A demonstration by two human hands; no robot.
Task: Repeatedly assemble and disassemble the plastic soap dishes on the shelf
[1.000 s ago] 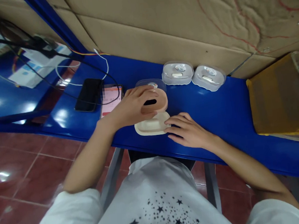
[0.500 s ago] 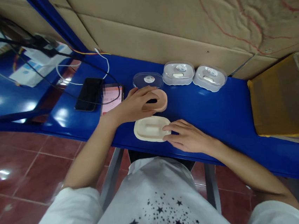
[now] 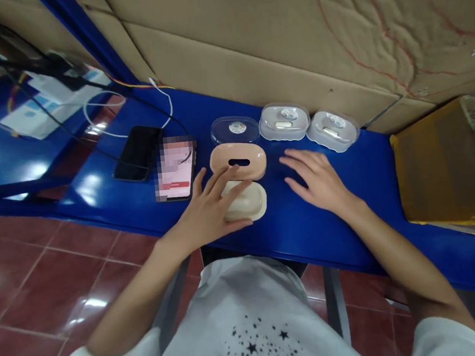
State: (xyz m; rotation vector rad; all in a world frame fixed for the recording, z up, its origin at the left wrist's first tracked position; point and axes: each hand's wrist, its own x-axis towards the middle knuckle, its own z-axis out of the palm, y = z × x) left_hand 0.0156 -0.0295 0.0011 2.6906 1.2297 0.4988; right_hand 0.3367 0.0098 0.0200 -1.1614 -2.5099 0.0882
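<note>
My left hand (image 3: 209, 211) is spread over the left part of a cream oval dish (image 3: 258, 203), fingers apart; whether it presses on the dish I cannot tell. Just behind that dish lies a peach oval piece (image 3: 222, 156) with a dark slot in its middle, close to my left fingertips. A clear oval lid (image 3: 225, 130) with a round sticker rests behind the peach piece. Off to the right, my right hand (image 3: 315, 179) hovers over the blue table (image 3: 286, 226) with its fingers apart, holding nothing.
Two clear-lidded oval boxes (image 3: 269, 123) with round stickers stand at the back, against a cardboard panel (image 3: 218, 62). A lit phone (image 3: 175, 170) and a dark phone (image 3: 138, 154) lie at the left, near cables. A large brown carton (image 3: 446, 166) stands at the right.
My left hand has left the peach piece and come nearer to me, over the cream dish. My right hand has let go of the dish and moved back and right.
</note>
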